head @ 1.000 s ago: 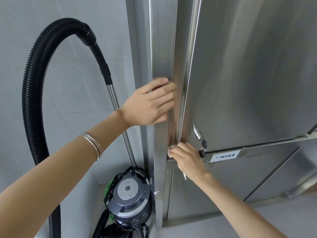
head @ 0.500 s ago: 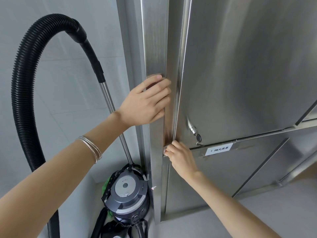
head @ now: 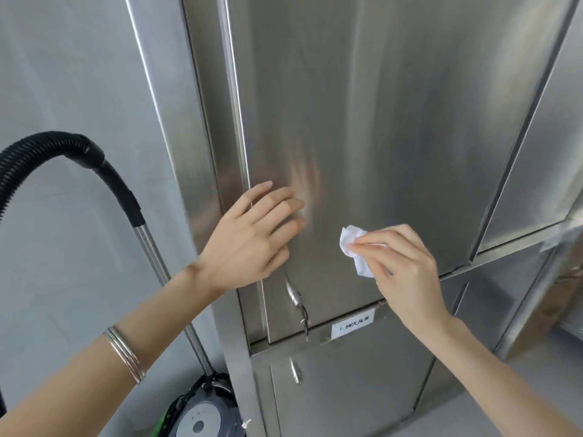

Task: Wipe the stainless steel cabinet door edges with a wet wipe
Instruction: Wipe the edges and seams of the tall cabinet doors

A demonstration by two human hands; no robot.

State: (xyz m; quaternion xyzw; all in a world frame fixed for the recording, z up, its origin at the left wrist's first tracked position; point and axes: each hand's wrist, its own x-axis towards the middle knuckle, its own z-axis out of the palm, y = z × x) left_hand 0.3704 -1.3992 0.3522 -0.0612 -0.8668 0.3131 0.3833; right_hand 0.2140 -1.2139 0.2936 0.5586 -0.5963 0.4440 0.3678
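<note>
Head view: pinches the crumpled white wet wipe (head: 355, 247) between thumb and curled fingers of the right hand (head: 407, 272), in front of the stainless steel cabinet door (head: 394, 121), right of its left edge (head: 239, 121). Holds the left hand (head: 249, 241) open, fingers straight and slightly spread, fingertips at the door face. Below, key (head: 303, 315) in lock; vacuum cleaner (head: 198, 417) at left.

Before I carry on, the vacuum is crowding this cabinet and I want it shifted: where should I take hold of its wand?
Likely the black handle section, where the hose meets the metal tube: it is thicker than the slick tube. Come from the left, the wall side; the cabinet stands close on its right. Use the left hand; the right hand pinches the wet wipe.
</note>
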